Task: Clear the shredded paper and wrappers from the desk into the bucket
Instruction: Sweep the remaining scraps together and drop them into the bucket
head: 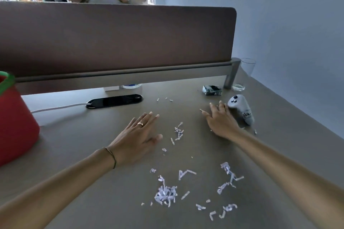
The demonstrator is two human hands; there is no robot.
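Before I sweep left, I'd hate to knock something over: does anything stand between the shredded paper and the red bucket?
Only your own left hand, flat on the grey desk between the white shredded paper and the red bucket with the green rim. No other object is visible there.

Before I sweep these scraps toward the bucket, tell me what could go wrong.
1. The right hand lies against the grey handheld controller; a wide sweep may knock it along the brown desk.
2. The clear drinking glass stands near the far corner and could tip.
3. The white shredded paper strips lie far from the red bucket with a green rim, so pieces may scatter or fall off the near edge.
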